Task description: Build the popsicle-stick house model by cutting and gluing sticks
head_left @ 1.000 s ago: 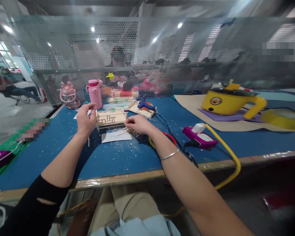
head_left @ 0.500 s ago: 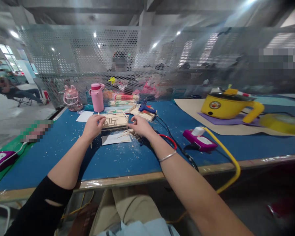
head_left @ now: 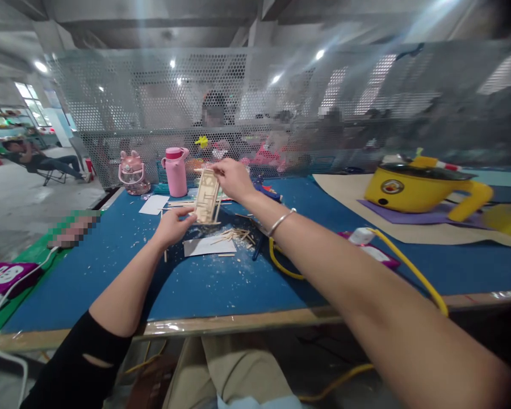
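Note:
A small lattice panel of pale wooden sticks is held up on end above the blue table. My right hand pinches its top edge, and my left hand grips the lower left corner between thumb and fingers. Below the panel lies a white paper, with a heap of short wooden sticks beside and partly on it. More long sticks lie behind my left hand. The glue gun is partly hidden behind my right wrist.
Pink flask and pink bottle stand at the back left, before a perforated screen. A yellow pot is at the right, near a yellow cable and purple power strip. Someone reclines at far left.
The wooden panel has been lifted from near the table and turned on end. My right hand has risen with its upper end; the view has shifted slightly.

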Tool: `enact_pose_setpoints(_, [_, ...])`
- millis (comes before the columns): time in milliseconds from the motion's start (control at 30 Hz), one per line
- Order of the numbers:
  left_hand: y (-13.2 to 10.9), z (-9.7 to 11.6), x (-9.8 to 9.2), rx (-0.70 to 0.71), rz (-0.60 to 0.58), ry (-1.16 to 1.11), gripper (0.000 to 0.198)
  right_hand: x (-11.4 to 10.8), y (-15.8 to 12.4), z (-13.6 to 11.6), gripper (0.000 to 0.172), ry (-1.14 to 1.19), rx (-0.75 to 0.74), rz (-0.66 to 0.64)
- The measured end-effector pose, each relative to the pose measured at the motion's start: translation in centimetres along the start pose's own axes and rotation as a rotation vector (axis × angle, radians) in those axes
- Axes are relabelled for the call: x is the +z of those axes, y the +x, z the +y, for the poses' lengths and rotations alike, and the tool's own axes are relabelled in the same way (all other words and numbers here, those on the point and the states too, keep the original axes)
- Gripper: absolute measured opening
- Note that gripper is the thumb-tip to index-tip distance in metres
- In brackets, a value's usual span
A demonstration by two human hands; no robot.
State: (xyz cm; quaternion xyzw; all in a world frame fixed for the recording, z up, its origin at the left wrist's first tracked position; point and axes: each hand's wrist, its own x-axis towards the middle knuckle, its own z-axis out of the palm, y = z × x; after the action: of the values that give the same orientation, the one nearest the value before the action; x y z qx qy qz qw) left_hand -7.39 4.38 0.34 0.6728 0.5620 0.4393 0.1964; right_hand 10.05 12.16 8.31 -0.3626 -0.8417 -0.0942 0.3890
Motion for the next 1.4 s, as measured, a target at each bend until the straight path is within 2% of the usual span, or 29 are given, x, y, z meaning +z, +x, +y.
enact_pose_setpoints(67, [0.4, -0.6, -0.4, -0.014, -0.035, -0.102, 0.049, -0.7, 1.0, -0.9, 0.023, -0.177, -0.269, -0.131])
enact_pose_setpoints(133, [0.7, -1.4, -1.1, -0.041, 0.058, -0.154, 0.052, -0.7, 1.1, -1.7, 0.023, -0.335, -0.494, -0.28])
enact_pose_setpoints(200, [0.8, -2.1, -1.8, -0.074, 0.177, -0.116, 0.046, -0.2, 0.4, -2.5, 0.024, -0.436, -0.652, -0.371])
enact_pose_setpoints(300, [0.6, -2.6, -2.0, -0.12, 0.22, 0.009, 0.037, 1.2, -0.8, -3.3, 0.026, -0.478, -0.776, -0.398])
enact_pose_setpoints(467, [0.1, -2.0, -1.2, -0.065, 0.097, 0.099, 0.031, 4.0, -1.7, -4.9, 0.024, -0.422, -0.87, -0.497])
enact_pose_setpoints(533, [0.0, -1.8, -1.0, -0.05, 0.033, 0.14, 0.032, 4.3, -1.6, -5.2, 0.024, -0.35, -0.885, -0.529])
enact_pose_setpoints(600, [0.0, -1.8, -0.9, -0.075, -0.006, 0.152, 0.038, 3.5, -1.3, -4.9, 0.023, -0.233, -0.822, -0.444])
enact_pose_setpoints(667, [0.0, -1.9, -0.7, -0.1, -0.034, 0.143, 0.047, 1.7, -1.3, -3.7, 0.024, -0.107, -0.632, -0.21])
enact_pose_setpoints(733, [0.0, -2.0, -0.4, -0.097, -0.061, 0.148, 0.054, -0.6, -1.8, -2.0, 0.027, -0.044, -0.312, 0.021])
enact_pose_setpoints(767, [0.0, -2.0, -0.2, -0.09, -0.065, 0.165, 0.055, -1.7, -2.3, -1.0, 0.028, -0.04, -0.13, 0.083])
enact_pose_setpoints(800, [0.0, -2.0, 0.0, -0.085, -0.061, 0.188, 0.056, -2.6, -3.1, 0.0, 0.028, -0.047, 0.034, 0.089])
enact_pose_setpoints(833, [0.0, -2.0, 0.2, -0.082, -0.048, 0.214, 0.056, -3.3, -3.9, 1.0, 0.026, -0.063, 0.175, 0.036])
enact_pose_setpoints(900, [0.1, -1.9, 0.7, -0.076, -0.019, 0.262, 0.052, -3.9, -5.9, 2.5, 0.018, -0.093, 0.355, -0.233])
enact_pose_setpoints(933, [0.1, -1.8, 0.8, -0.073, -0.009, 0.28, 0.049, -3.9, -6.9, 3.2, 0.015, -0.101, 0.379, -0.368])
enact_pose_setpoints(967, [0.1, -1.8, 0.9, -0.069, -0.002, 0.294, 0.046, -3.8, -7.8, 3.6, 0.013, -0.111, 0.387, -0.447])
enact_pose_setpoints(1067, [0.1, -1.5, 0.8, -0.076, 0.033, 0.327, 0.037, -3.3, -9.8, 4.3, 0.013, -0.164, 0.423, -0.59])
enact_pose_setpoints(1167, [-0.1, -1.3, 0.6, -0.111, 0.07, 0.373, 0.031, -3.3, -10.7, 3.9, 0.016, -0.188, 0.437, -0.662])
enact_pose_setpoints(1300, [-0.3, -1.4, 0.7, -0.125, 0.02, 0.422, 0.029, -3.4, -11.0, 2.7, 0.017, -0.207, 0.407, -0.743])
enact_pose_setpoints(1400, [-0.3, -1.8, 1.0, -0.104, 0.033, 0.433, 0.031, -3.1, -11.1, 2.0, 0.019, -0.293, 0.435, -0.754])
